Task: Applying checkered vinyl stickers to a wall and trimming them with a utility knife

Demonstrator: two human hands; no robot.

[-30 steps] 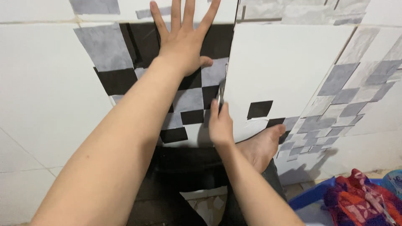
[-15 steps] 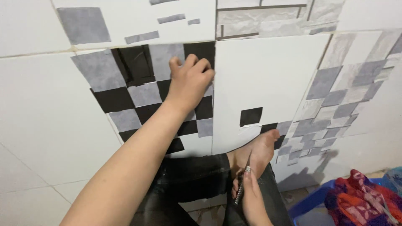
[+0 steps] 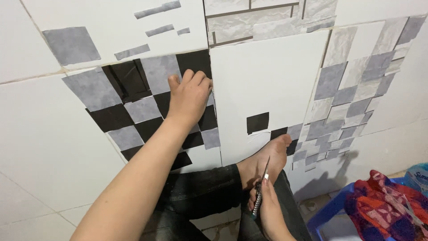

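My left hand (image 3: 189,96) rests with curled fingers on the black and grey checkered sheet (image 3: 133,111) stuck to the white wall, its fingertips at the seam with the plain white sheet (image 3: 267,76). Low down, my right hand (image 3: 269,209) grips a slim utility knife (image 3: 261,185), blade pointing up, close to my bare foot (image 3: 267,156). The foot presses against the wall under a small black square (image 3: 257,122).
A grey and white checkered patch (image 3: 343,98) covers the wall to the right. Loose grey strips (image 3: 156,9) sit higher up. My dark trousers (image 3: 200,192) fill the bottom centre. A blue plastic basket (image 3: 332,209) holding red patterned cloth (image 3: 383,201) stands at the lower right.
My left hand slid down from spread fingers high on the wall to curled fingers on the checkered sheet. My right hand left the sheet's edge and dropped beside my foot with the knife.
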